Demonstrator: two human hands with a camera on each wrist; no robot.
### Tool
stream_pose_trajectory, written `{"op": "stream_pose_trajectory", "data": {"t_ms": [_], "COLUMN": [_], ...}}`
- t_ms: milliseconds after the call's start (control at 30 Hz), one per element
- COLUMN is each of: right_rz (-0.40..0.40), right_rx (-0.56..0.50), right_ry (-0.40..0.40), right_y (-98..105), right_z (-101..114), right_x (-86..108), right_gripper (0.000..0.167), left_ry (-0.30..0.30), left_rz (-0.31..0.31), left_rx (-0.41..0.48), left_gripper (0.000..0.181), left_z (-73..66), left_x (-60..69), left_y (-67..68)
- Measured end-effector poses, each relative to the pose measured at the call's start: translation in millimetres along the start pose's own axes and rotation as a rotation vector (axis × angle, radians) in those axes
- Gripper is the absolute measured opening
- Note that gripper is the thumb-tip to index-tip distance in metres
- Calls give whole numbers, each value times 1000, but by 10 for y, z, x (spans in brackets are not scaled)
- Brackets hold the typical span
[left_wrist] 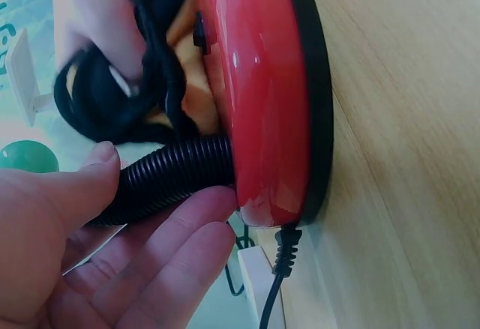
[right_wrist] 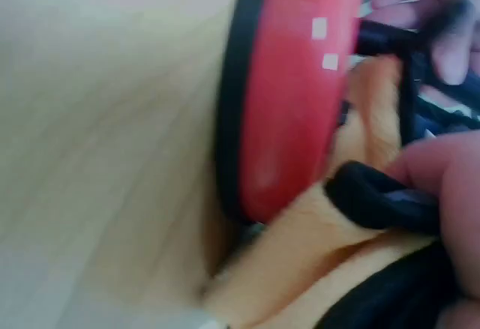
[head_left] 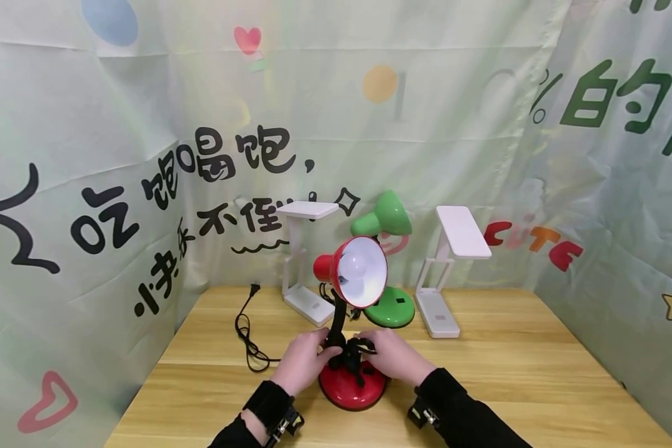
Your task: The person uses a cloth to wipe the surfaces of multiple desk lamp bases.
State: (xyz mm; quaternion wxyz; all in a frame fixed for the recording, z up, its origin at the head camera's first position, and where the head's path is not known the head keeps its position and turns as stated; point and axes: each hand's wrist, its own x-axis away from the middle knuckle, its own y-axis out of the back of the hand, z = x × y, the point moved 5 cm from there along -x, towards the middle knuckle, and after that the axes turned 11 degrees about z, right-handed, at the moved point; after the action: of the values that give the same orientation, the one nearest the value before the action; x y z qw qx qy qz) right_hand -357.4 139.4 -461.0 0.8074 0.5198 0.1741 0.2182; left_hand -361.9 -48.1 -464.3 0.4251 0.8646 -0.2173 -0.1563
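Observation:
A red desk lamp (head_left: 353, 395) stands upright on the wooden table, its shade facing forward and its black ribbed neck (left_wrist: 176, 165) rising from the base. My left hand (head_left: 300, 364) curls its thumb and fingers round the lower neck. On the other side, my right hand (head_left: 396, 356) pinches a black, strap-like edge (right_wrist: 375, 201) joined to soft orange cloth (right_wrist: 296, 243). That cloth lies against the red base, and black looped strands hang in front of the neck. What kind of item the cloth is cannot be told; the right wrist view is blurred.
Behind the red lamp stands a green lamp (head_left: 390, 308). White folding lamps flank it, one at the left (head_left: 309, 305) and one at the right (head_left: 438, 314). A black power cord with a plug (head_left: 246, 336) trails over the table's left side. A printed cloth backdrop encloses the table.

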Motion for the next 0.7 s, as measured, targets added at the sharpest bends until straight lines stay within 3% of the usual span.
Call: {"op": "stream_pose_trajectory", "data": {"t_ms": [200, 467, 700], "right_rz": [120, 241, 325], "right_rx": [28, 83, 115], "right_ry": [51, 48, 143], "right_y": [75, 54, -48], "right_z": [137, 314, 581], "right_x": [264, 609, 760], "right_gripper": [31, 35, 46], "left_ry": [6, 32, 16], "left_rz": [-13, -1, -6], "left_rx": [-28, -14, -8], "left_gripper": [17, 16, 16], "left_z": [-16, -1, -10], "left_x": [15, 13, -2], "left_y": [0, -9, -7]}}
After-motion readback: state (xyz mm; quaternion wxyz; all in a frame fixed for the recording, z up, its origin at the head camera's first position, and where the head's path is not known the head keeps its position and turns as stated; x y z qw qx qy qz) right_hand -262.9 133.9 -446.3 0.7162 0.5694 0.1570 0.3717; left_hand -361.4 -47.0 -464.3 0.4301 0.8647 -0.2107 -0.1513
